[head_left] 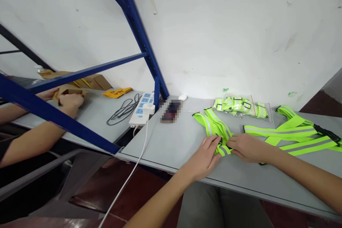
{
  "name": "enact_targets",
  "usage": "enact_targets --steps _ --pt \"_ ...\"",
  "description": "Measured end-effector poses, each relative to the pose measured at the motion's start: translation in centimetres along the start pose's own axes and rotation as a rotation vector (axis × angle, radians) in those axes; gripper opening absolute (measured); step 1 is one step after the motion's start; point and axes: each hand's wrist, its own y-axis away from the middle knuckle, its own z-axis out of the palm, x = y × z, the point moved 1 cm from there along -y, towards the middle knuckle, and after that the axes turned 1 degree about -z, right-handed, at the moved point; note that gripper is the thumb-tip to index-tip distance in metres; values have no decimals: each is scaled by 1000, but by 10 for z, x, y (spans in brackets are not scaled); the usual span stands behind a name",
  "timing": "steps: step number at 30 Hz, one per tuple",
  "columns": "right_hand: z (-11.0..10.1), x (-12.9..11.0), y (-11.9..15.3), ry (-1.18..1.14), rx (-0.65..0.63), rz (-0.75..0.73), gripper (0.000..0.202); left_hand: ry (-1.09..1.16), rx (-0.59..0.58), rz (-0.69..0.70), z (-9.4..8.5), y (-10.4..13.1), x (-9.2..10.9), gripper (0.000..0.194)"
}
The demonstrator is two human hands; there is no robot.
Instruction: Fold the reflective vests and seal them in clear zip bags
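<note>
Nearest worry, imo: that white cable [139, 160] drooping off the table edge, lower left of centre. A swing of the left forearm could catch it. Next, right of centre, the neon strap bundle [218, 124] looks springy to me, so loosening the fingers early might let the folds slide apart. Left hand [205, 157] is half-curled, fingers over the near end, thumb low. Right hand [247, 148] is mostly closed, fingertips pinching the same end. Farther right, the loose neon straps [288, 130] run under the right forearm, so a sleeveless arm could drag them. Bagged straps [242, 106] sit behind, by the wall.
</note>
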Motion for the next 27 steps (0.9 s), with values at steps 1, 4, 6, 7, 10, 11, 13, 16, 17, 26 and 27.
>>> enact_targets --steps 1,4,6,7,10,11,13,16,17,26,27 --pt "-3 -3 -3 -57 -11 33 14 23 2 -4 1 3 0 64" --pt "-5 -7 -10 -257 -37 145 14 88 58 -49 7 1 -5 68" --pt "2 -8 -14 -376 -13 223 13 111 117 -147 11 -4 -10 44" --pt "8 -9 -16 -411 29 259 13 122 141 -203 13 -8 -13 37" --pt "30 -13 -20 -382 265 377 18 197 172 -310 14 -15 -18 34" --pt "37 -16 -21 -353 347 419 21 240 182 -315 13 -16 -18 34" --pt "46 -22 -24 -322 472 475 26 352 204 -314 11 -17 -18 33" --pt "44 -29 -31 -286 577 471 27 558 226 -312 10 -19 -18 33" --pt "41 -31 -34 -257 581 459 27 616 227 -313 10 -20 -19 33" --pt "44 -40 -56 -74 460 400 44 728 205 -264 16 -18 -22 41" --pt "46 -42 -57 -69 497 380 48 746 208 -262 17 -18 -22 44"
